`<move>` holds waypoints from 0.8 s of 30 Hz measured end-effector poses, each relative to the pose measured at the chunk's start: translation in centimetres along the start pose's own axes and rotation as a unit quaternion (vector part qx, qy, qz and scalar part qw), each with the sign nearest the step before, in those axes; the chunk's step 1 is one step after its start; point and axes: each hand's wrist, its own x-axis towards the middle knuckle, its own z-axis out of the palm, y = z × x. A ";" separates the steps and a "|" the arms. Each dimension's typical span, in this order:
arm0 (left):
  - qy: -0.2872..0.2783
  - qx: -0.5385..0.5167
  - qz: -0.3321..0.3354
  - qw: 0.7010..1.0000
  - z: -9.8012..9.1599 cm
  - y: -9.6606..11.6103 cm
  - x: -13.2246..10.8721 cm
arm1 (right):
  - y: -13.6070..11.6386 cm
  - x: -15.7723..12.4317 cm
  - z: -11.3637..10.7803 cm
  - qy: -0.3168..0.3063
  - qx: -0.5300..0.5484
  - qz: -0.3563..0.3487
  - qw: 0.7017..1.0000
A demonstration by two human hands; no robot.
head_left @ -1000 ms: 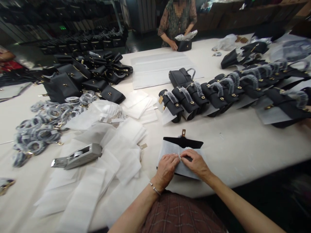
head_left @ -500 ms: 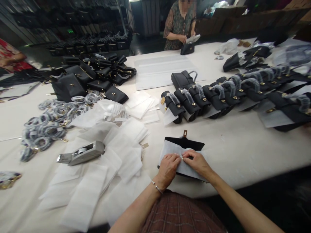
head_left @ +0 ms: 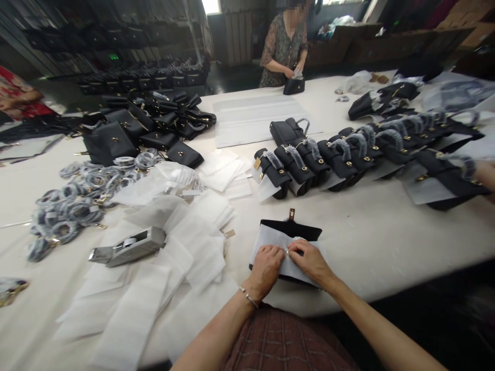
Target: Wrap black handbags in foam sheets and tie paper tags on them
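A black handbag [head_left: 270,223] lies in front of me, its flap folded back and a gold clasp plate on the flap's edge. A thin white sheet [head_left: 266,237] covers its front. My left hand [head_left: 266,266] has its fingers closed and pressed on the sheet. Just to the right, my right hand [head_left: 311,262] pinches the sheet beside a small gold fitting [head_left: 286,252] that shows between my fingertips. The fingers partly hide what they grip.
White sheets [head_left: 139,304] and a grey tape dispenser [head_left: 135,246] lie on my left, beyond them wrapped coiled straps [head_left: 65,226] and piled black bags [head_left: 110,141]. A row of bags [head_left: 273,172] stands at right; another person's hand [head_left: 486,172] reaches in there. A co-worker [head_left: 284,49] stands opposite.
My hands stay at the same spot on the bag. The co-worker opposite has lowered the pale material into a bag. Another person's hand has come in at the right edge. The view has shifted slightly.
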 end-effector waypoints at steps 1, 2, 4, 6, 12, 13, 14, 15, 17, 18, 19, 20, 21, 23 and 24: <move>0.005 -0.006 -0.002 1.000 0.1 0.0 -0.1 | 0.0 -0.1 0.0 0.003 0.002 0.000 1.000; 0.010 -0.014 -0.003 1.000 0.1 0.0 -0.2 | -0.1 -0.3 0.0 0.006 0.006 0.002 1.000; 0.016 -0.030 -0.002 0.999 0.3 -0.1 -0.3 | 0.0 -0.5 0.0 0.010 0.016 0.011 1.000; 0.028 -0.049 -0.002 0.998 0.4 -0.3 -0.5 | 0.0 -0.6 0.0 0.011 0.030 0.029 0.999; 0.078 -0.170 -0.030 0.982 -0.1 -0.4 -0.3 | 0.5 -0.7 -0.4 -0.009 0.085 0.054 0.995; 0.081 -0.190 -0.036 0.978 -0.3 -0.3 -0.3 | 0.5 -0.7 -0.5 -0.015 0.089 0.055 0.994; 0.080 -0.204 -0.039 0.975 -0.4 -0.2 -0.2 | 0.6 -0.7 -0.5 -0.021 0.091 0.054 0.994; 0.074 -0.212 -0.038 0.974 -0.5 -0.1 -0.1 | 0.7 -0.6 -0.6 -0.025 0.091 0.051 0.994; 0.054 -0.209 -0.031 0.976 -0.7 0.2 -0.1 | 0.8 -0.6 -0.6 -0.030 0.087 0.044 0.995; 0.044 -0.201 -0.028 0.978 -0.7 0.3 -0.1 | 0.8 -0.5 -0.6 -0.035 0.085 0.041 0.995; 0.036 -0.192 -0.026 0.980 -0.7 0.4 -0.1 | 0.8 -0.5 -0.7 -0.041 0.083 0.038 0.995; 0.030 -0.183 -0.026 0.982 -0.7 0.5 -0.1 | 0.8 -0.4 -0.7 -0.050 0.083 0.034 0.995; 0.025 -0.175 -0.026 0.984 -0.8 0.6 -0.2 | 0.8 -0.2 -0.7 -0.061 0.083 0.029 0.994; 0.013 -0.158 -0.020 0.987 -0.9 0.7 -0.2 | 0.7 0.0 -0.6 -0.077 0.068 0.020 0.995; 0.008 -0.148 -0.017 0.989 -0.9 0.7 -0.2 | 0.7 0.2 -0.5 -0.076 0.053 0.020 0.995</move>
